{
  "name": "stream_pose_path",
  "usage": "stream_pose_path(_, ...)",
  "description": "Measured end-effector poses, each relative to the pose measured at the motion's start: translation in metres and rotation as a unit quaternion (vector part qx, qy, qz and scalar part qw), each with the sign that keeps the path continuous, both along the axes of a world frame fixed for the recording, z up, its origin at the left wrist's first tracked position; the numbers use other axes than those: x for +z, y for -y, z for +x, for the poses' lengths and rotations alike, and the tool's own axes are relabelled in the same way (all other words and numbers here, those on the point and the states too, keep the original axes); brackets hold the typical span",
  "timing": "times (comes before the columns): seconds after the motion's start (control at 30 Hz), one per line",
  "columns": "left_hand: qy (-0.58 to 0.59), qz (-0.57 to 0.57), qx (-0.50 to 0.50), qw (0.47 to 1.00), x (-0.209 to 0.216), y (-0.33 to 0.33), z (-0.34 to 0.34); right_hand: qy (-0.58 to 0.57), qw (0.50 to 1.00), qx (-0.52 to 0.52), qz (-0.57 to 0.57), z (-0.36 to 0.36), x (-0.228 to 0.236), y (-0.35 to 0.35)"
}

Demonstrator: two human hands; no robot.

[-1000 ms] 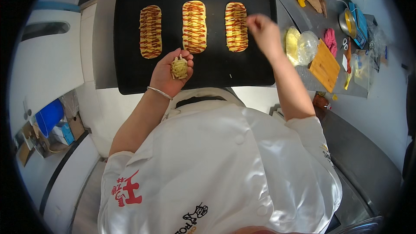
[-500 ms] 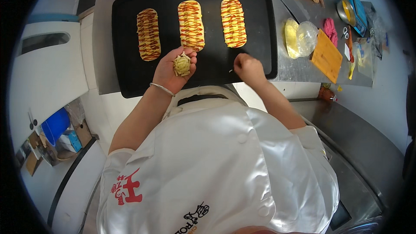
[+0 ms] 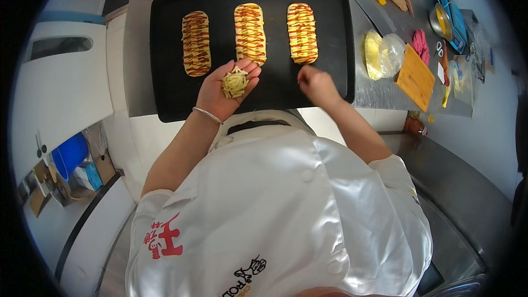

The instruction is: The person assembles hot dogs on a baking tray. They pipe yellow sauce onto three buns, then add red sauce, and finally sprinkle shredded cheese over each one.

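Observation:
My left hand [image 3: 213, 96] is palm up and cupped, holding a small heap of pale shredded cheese [image 3: 235, 83]. Its fingertips reach the near end of the middle oblong bread [image 3: 250, 34]. My right hand [image 3: 320, 87], slightly blurred, has its fingers curled together just below the near end of the right bread [image 3: 302, 33]; whatever they may hold is hidden. A third, browner bread [image 3: 196, 44] lies to the left. All three carry yellow topping and zigzag red-brown sauce, on a large black baking tray [image 3: 168, 96].
Right of the tray on the steel table [image 3: 367, 94] lie a bag of yellow food [image 3: 373, 58], a wooden board [image 3: 415, 78], a pink cloth [image 3: 421, 48] and scissors [image 3: 439, 49]. Farther back, a metal bowl [image 3: 440, 21] sits by a blue scale [image 3: 454, 22]. A white cabinet [image 3: 66, 85] stands left.
The left hand's fingers have spread out flatter beneath the shredded cheese. My right hand has moved slightly up toward the right bread's near end. The whole view has shifted a little.

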State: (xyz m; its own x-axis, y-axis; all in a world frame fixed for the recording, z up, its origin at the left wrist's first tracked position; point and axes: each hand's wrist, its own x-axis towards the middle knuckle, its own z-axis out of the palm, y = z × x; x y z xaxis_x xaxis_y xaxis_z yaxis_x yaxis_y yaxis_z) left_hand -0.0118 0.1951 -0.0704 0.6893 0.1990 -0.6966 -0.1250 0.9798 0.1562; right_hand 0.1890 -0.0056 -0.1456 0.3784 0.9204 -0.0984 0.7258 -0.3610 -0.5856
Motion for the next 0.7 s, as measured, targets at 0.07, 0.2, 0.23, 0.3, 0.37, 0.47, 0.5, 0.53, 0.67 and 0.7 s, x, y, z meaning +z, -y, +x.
stream_pose_path(0.07,0.01,0.001,0.006,1.0,-0.003,0.002,0.0,-0.014,0.996,-0.079,0.042,0.02,0.014,-0.012)
stream_pose_path(0.2,0.067,0.077,-0.033,0.994,-0.018,0.002,-0.001,0.047,0.994,-0.083,0.061,0.051,0.012,-0.026)
stream_pose_path(0.23,0.078,0.084,-0.035,0.993,-0.02,0.002,-0.001,0.067,0.991,-0.089,0.071,0.053,0.015,-0.028)
stream_pose_path(0.3,0.09,0.068,-0.025,0.993,-0.013,0.002,0.001,0.054,0.984,-0.141,0.097,0.048,0.026,-0.032)
stream_pose_path(0.37,0.088,0.033,-0.008,0.996,-0.005,0.005,0.007,0.024,0.975,-0.152,0.163,0.024,0.055,-0.047)
stream_pose_path(0.47,0.098,0.084,-0.033,0.991,-0.004,0.006,0.011,-0.038,0.982,-0.014,0.186,-0.024,0.093,-0.067)
stream_pose_path(0.5,0.119,0.157,-0.057,0.979,-0.012,0.009,0.01,-0.046,0.98,0.056,0.184,-0.039,0.102,-0.074)
stream_pose_path(0.53,0.119,0.162,-0.061,0.978,-0.016,0.009,0.011,0.024,0.978,0.09,0.186,-0.049,0.102,-0.079)
stream_pose_path(0.67,0.094,0.062,-0.043,0.993,-0.022,0.012,0.016,0.06,0.978,0.119,0.161,-0.066,0.091,-0.091)
stream_pose_path(0.7,0.087,0.052,-0.041,0.994,-0.021,0.013,0.016,0.063,0.978,0.123,0.154,-0.067,0.089,-0.092)
